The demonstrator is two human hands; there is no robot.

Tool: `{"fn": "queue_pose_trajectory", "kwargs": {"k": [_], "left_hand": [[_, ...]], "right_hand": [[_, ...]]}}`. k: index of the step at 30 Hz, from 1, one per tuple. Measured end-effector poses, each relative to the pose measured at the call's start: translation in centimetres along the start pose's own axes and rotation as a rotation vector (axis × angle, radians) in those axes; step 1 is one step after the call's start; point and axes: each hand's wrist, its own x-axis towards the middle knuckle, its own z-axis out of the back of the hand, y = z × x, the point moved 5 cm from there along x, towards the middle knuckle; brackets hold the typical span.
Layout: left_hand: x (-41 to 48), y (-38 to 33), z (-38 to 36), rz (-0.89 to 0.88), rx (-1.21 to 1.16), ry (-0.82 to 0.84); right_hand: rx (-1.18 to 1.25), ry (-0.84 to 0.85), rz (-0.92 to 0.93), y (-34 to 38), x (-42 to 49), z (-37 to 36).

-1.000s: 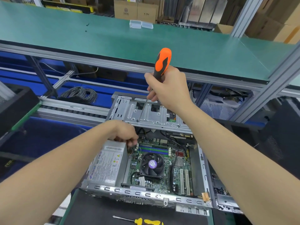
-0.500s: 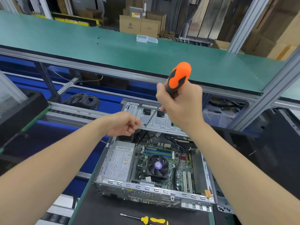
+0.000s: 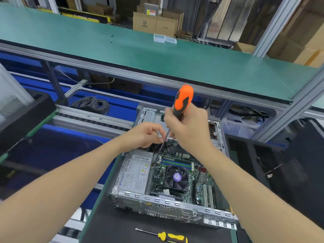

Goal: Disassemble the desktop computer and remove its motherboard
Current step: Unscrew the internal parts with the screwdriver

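Desktop computer (image 3: 157, 199): lying open on the black mat (image 3: 122, 225) at the near edge of the workstation, right under both hands. It is keeping the same spot on the mat as half a second ago.
Orange screwdriver (image 3: 184, 99): now riding lower than before, with its handle pointing up and its shaft slanting down and left toward the far-left corner of the board. The tip is disappearing among black cables.
Left hand (image 3: 145, 135): having moved rightward since the earlier picture, it is now meeting the shaft over the far end of the computer. Its fingers are curling with the tips bunched at the shaft. I cannot tell whether they are pinching the shaft or something small.
Right hand (image 3: 191, 130): sinking slightly since the earlier picture, with the fist clenching the lower part of the orange handle.
Motherboard (image 3: 201, 179): lying flat on the computer's floor, green, and showing memory sticks at its far side and white slots at its near right.
Fan (image 3: 177, 178): sitting at the board's middle, black with a purple hub.
Power supply (image 3: 136, 171): filling the left side, a grey labelled box just beside the board.
Drive cage (image 3: 150, 114): standing at the far end, silver and partly hidden behind the hands.
Yellow screwdriver (image 3: 168, 236): lying on the mat in front of the computer, apart from it.
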Motion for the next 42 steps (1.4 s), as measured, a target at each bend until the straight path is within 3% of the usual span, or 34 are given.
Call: {"fn": "queue_pose_trajectory", "kwargs": {"k": [6,12,42], "left_hand": [[-0.3,0.8,-0.5,-0.005,-0.123,-0.003],[-0.4,0.4,-0.9,-0.09,-0.023,-0.001],[-0.1,1.0,-0.8,-0.062,-0.031,-0.076]], "right_hand": [[-0.044,0.058,0.0,-2.8,-0.9,-2.8],[-0.036,0.066,-0.038,-4.6,-1.2,-3.5],[-0.018,0.089,-0.03,-4.5,-0.8,-3.9]]}}
